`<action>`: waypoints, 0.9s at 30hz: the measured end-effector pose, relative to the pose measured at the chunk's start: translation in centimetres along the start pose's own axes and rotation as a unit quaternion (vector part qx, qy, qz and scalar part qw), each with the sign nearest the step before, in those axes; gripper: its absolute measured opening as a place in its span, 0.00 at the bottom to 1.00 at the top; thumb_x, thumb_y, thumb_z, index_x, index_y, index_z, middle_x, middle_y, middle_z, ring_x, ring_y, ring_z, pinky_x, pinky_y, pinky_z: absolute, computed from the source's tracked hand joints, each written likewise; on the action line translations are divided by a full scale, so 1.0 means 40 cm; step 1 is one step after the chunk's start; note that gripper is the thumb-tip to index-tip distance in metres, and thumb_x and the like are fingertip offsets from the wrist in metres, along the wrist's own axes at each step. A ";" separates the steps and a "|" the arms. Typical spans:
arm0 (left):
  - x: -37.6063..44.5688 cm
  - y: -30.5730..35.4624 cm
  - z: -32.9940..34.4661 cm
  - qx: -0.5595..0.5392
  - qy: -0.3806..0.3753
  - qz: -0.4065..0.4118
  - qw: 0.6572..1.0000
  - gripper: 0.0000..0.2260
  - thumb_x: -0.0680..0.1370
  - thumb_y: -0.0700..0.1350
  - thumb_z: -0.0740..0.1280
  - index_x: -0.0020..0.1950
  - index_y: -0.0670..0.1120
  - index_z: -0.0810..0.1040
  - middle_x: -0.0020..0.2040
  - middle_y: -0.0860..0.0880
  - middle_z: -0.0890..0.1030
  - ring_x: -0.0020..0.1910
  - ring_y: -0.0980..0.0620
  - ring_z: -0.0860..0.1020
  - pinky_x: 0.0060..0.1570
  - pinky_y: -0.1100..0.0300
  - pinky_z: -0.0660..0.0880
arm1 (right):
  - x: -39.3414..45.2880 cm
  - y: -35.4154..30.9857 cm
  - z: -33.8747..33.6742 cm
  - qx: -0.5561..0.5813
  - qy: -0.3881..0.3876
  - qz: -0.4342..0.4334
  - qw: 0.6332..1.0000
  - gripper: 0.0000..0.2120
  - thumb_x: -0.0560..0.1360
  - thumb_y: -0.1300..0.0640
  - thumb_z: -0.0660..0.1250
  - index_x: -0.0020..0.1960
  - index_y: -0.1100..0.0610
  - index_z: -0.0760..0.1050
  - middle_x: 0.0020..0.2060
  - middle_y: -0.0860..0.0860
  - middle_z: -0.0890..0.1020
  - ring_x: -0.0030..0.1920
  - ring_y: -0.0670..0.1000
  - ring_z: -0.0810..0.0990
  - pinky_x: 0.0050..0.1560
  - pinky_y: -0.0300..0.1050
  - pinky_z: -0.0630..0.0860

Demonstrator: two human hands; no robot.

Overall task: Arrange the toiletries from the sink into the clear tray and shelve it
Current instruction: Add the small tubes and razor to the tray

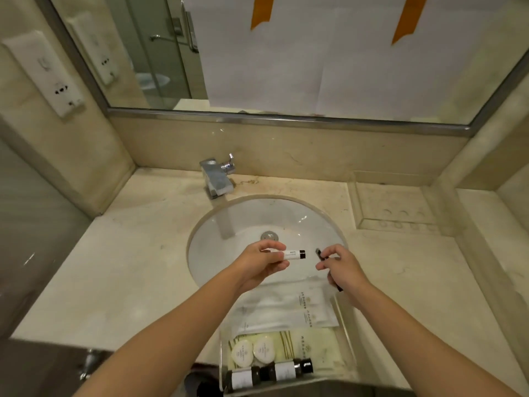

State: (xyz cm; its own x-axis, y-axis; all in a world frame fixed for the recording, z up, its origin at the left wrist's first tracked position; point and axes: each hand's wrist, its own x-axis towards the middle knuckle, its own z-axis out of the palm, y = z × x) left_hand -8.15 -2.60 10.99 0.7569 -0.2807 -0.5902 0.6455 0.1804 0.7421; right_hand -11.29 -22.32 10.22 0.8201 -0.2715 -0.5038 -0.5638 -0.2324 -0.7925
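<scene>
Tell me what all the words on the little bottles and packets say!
None can be read.
White tube in the left hand: print too blurred.
White sachets: lettering too small.
Round soaps: logos blurred.
Dark bottles in the clear tray: labels unreadable.

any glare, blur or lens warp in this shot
Head view: wide-angle warp bows the mirror frame and counter edges; soft overall, so print on the small tube in the left hand is unreadable; the dark item in the right hand is smeared; faint glare on the sink; clear tray edges barely show.
</scene>
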 end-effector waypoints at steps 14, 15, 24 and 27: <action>-0.115 -0.126 0.012 0.053 0.035 -0.036 0.997 0.10 0.76 0.26 0.63 0.53 0.36 0.79 0.47 0.40 0.77 0.45 0.42 0.84 0.45 0.59 0.83 | -0.108 0.092 -0.054 -0.056 -0.130 -0.097 0.985 0.09 0.72 0.69 0.65 0.49 0.60 0.79 0.36 0.57 0.86 0.29 0.49 0.77 0.33 0.38 0.73; -0.122 -0.137 0.010 0.065 0.039 -0.041 0.996 0.10 0.76 0.27 0.64 0.52 0.36 0.79 0.48 0.39 0.77 0.44 0.42 0.84 0.45 0.59 0.83 | -0.111 0.101 -0.052 -0.081 -0.132 -0.110 0.982 0.09 0.71 0.68 0.65 0.48 0.59 0.79 0.34 0.56 0.86 0.28 0.48 0.77 0.34 0.40 0.74; -0.142 -0.213 0.008 0.255 0.083 -0.039 0.963 0.06 0.72 0.31 0.71 0.44 0.42 0.81 0.42 0.41 0.81 0.33 0.48 0.81 0.42 0.58 0.82 | -0.133 0.153 -0.038 -0.549 -0.166 -0.299 0.762 0.08 0.76 0.53 0.62 0.52 0.49 0.78 0.43 0.49 0.83 0.42 0.50 0.76 0.42 0.45 0.73; -0.142 -0.221 0.014 0.301 0.082 -0.030 0.949 0.06 0.72 0.33 0.72 0.42 0.43 0.81 0.40 0.43 0.82 0.37 0.47 0.81 0.44 0.58 0.82 | -0.134 0.174 -0.045 -0.568 -0.173 -0.308 0.743 0.08 0.76 0.52 0.62 0.51 0.50 0.78 0.44 0.49 0.83 0.43 0.51 0.77 0.42 0.44 0.71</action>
State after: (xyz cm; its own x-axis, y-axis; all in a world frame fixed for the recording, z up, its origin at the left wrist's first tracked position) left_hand -18.21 -3.12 7.95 0.7578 -0.1139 -0.6424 0.5502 -0.4177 0.7231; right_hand -19.77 -24.15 8.03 0.8225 0.4242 -0.3789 0.3720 -0.9051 -0.2058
